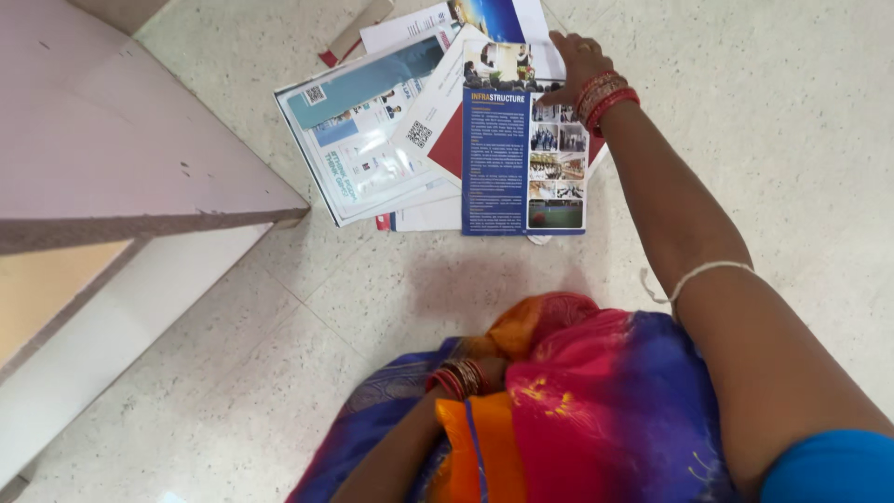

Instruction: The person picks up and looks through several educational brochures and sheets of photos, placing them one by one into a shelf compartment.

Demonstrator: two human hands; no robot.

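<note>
One hand shows clearly: the right hand (575,63), far in the scene, lies palm down with its fingers (562,42) spread flat on a loose pile of printed sheets (438,130) on the speckled floor (391,307), clamped on nothing. Its wrist, ringed with red bangles (605,98), rests on the far right corner of the top sheet, a tall blue brochure (521,154) with a column of small photos. Under and left of that brochure I count at least four more sheets fanned out, the largest a pale blue and white one (363,140); their far edges run out of view. The left hand (491,370) sits near the body, mostly buried in folds of bright cloth (596,410), so its fingers cannot be told. One wooden desk (121,158) fills the left, cut off by the edge.
</note>
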